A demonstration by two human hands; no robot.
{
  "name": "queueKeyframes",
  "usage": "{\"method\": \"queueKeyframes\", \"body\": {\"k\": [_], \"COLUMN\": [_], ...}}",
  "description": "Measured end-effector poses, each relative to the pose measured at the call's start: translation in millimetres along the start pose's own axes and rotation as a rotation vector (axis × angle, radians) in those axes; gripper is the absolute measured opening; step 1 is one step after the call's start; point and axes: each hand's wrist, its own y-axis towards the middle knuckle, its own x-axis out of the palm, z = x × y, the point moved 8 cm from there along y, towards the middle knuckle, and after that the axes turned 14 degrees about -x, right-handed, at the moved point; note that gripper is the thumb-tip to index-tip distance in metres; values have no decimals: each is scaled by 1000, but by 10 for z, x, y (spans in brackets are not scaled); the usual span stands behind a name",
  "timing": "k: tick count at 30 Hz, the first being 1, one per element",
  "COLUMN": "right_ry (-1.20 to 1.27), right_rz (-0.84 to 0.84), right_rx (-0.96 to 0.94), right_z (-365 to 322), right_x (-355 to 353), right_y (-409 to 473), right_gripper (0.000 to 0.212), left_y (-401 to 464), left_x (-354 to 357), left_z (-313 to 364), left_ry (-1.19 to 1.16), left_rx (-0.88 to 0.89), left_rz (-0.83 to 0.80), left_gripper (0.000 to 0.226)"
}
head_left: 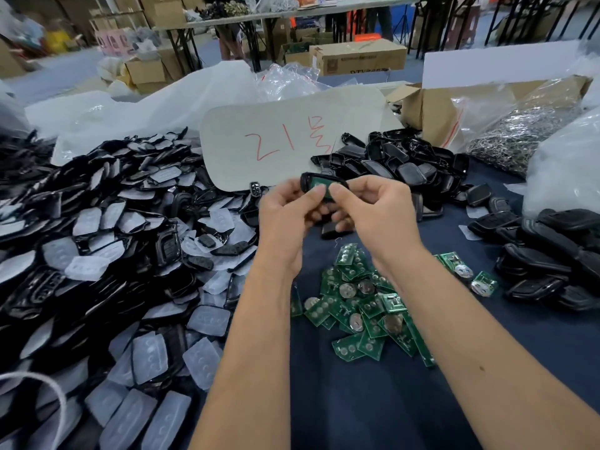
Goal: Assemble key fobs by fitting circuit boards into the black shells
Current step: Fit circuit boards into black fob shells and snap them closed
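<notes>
Held black shell (310, 181) up at mid-frame, above blue table cloth (373, 401), open side toward camera — prob. so seating could be checked by eye. Green circuit board (319, 190) lay inside shell cavity; whether fully seated or only part-way in, cannot tell, thumbs covered much of it.

Left hand (285, 216) curled round shell's left end, thumb on top near board edge, fingers wrapped under. Right hand (373, 206) gripped shell's right end, thumb tip pressed down just beside board, fingers curled beneath as backing. Two-thumb press w/ fingers under looked like a snap-fit squeeze: force from above, support below.

Loose circuit boards (360, 303) piled on cloth just below hands, within easy reach — feed stock kept close. Some carried round coin cells. Empty shell pile (406, 164) behind hands, at base of white card w/ red marks (292, 138). Button-pad frames w/ clear rubber pads (113, 254) heaped on left. Darker fob parts (552, 254) stacked at right, apart from rest; finished or not, cannot tell.

Step judged: pressing board home into shell. Risk judged: uneven thumb pressure could tilt board in cavity.
</notes>
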Motion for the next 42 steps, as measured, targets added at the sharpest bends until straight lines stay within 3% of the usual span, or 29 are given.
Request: {"method": "queueKeyframes", "body": {"k": [3, 7, 12, 17, 21, 24, 28, 30, 33, 35, 38, 42], "right_ry": [-84, -470, -585, -595, -720, -802, -813, -810, -788, -757, -629, -531], "right_rz": [-180, -605, -1005, -1158, -1229, -1235, -1226, -1223, -1197, -1152, -980, -586], "right_rx": [-12, -211, -398, -503, -575, -638, -721, -774, -829, -818, -681, -410], "right_z": [-12, -81, -227, -358, -362, -350, -405, -429, -422, -425, -467, -423], "right_x": [282, 713, 1198, 1473, 1615, 1655, 1610, 1606, 1610, 1551, 1286, 523], "right_y": [-55, -247, -611, -854, -1060, -1130, -1199, -1248, -1285, -1227, -935, -356], "right_gripper": [15, 7, 14, 7, 31, 40, 33, 27, 20, 17, 15, 15], "left_y": [-30, -125, -217, -265, -305, -314, -277, -252, -228, -233, -231, -83], "left_x": [-376, -982, -1537, -1641, -1664, -1645, -1562, -1500, -1423, -1368, -1289, -803], "left_z": [298, 485, 649, 684, 683, 682, 680, 673, 675, 722, 775, 638], "left_ry": [-91, -207, -202, -230, -253, -236, -206, -192, -163, -118, -74, 170], "left_rx": [65, 70, 39, 30, 28, 42, 63, 85, 150, 225, 321, 286], "left_rz": [97, 261, 466, 467, 490, 488, 463, 450, 412, 373, 328, 224], "left_gripper": [19, 18, 19, 20, 15, 16, 16, 6, 27, 27, 17, 26]}}
